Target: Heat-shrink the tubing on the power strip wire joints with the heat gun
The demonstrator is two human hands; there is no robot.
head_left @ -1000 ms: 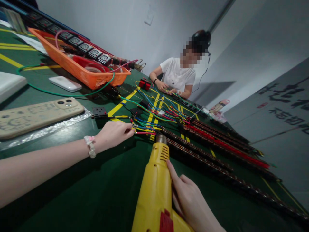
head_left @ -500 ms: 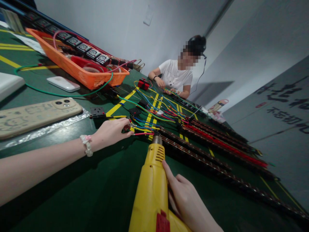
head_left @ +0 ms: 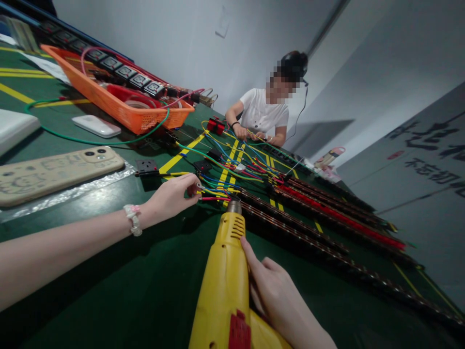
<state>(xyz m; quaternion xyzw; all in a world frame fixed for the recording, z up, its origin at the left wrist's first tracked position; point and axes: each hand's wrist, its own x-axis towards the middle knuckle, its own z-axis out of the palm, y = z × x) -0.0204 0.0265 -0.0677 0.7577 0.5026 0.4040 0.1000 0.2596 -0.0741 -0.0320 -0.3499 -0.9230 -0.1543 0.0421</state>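
Observation:
A yellow heat gun (head_left: 223, 261) with a red trigger is gripped by my right hand (head_left: 271, 286), whose index finger lies along the barrel. Its metal nozzle (head_left: 234, 207) points at the wires where they meet the end of a long dark strip (head_left: 290, 226). My left hand (head_left: 176, 194) pinches the loose ends of the coloured wires (head_left: 217, 198), among them red, yellow and blue ones. A small metal terminal shows at its fingertips. Just beyond that hand lies a black socket piece (head_left: 147, 167) on the green table.
An orange basket (head_left: 119, 109) holding socket strips and cables stands back left. A phone (head_left: 61, 172) on a plastic bag and a white oval device (head_left: 96, 126) lie at left. Across the table a person (head_left: 264, 114) handles wires. More strips (head_left: 337, 215) stretch right.
The heat gun has shifted slightly left, its nozzle a little higher in view. My left hand's fingers have changed position slightly on the wires. The other person's hands have moved a little.

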